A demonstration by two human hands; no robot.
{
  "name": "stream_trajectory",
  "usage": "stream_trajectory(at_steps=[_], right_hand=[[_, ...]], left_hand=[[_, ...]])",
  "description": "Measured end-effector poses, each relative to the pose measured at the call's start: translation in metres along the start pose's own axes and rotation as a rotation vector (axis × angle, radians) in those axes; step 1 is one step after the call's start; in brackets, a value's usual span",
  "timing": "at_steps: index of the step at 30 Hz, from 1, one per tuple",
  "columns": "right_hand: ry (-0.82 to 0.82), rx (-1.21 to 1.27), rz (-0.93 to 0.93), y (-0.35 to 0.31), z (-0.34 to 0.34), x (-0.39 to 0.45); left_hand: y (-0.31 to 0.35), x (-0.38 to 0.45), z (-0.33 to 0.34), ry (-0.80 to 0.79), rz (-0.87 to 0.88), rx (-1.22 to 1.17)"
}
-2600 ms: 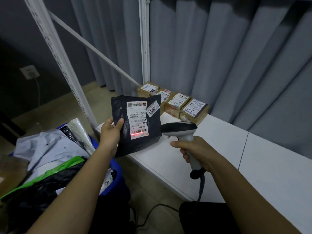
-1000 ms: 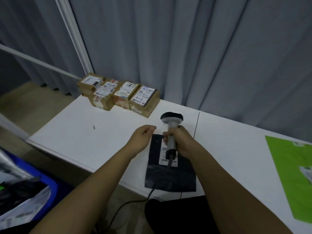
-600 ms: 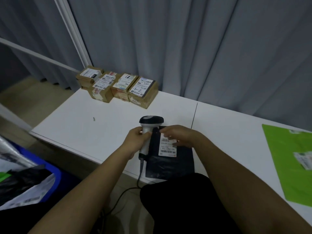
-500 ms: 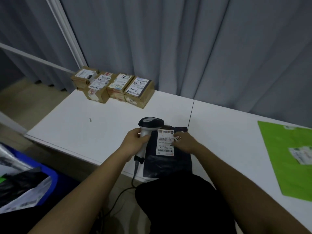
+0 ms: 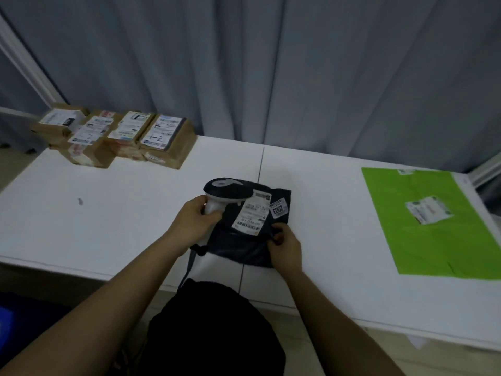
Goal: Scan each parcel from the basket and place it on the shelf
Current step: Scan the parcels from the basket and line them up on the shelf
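My left hand (image 5: 195, 223) has its grip round the scanner (image 5: 226, 191); my right (image 5: 285, 245) pinches the parcel's (image 5: 245, 246) near right corner. The parcel lies flat mid-shelf (image 5: 122, 213). Dragging by one corner could bunch or swing it under the scanner. Its long axis runs away from me, label (image 5: 250, 214) end far.

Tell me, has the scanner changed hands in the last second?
Yes. The scanner went from the right hand to the left hand, ending left of the shelf seam.
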State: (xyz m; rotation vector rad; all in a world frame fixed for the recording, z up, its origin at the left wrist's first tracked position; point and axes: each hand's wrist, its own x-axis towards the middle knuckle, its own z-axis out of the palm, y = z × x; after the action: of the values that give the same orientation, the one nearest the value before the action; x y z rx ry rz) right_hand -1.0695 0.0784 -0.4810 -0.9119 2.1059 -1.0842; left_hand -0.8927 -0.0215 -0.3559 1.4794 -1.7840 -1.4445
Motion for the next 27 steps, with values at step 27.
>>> stream_trajectory(at_steps=[27], right_hand=[[0.064, 0.255, 0.056, -0.065, -0.158, -0.031]], left_hand=[[0.119, -0.031, 0.06, -0.058, 0.266, 0.144]])
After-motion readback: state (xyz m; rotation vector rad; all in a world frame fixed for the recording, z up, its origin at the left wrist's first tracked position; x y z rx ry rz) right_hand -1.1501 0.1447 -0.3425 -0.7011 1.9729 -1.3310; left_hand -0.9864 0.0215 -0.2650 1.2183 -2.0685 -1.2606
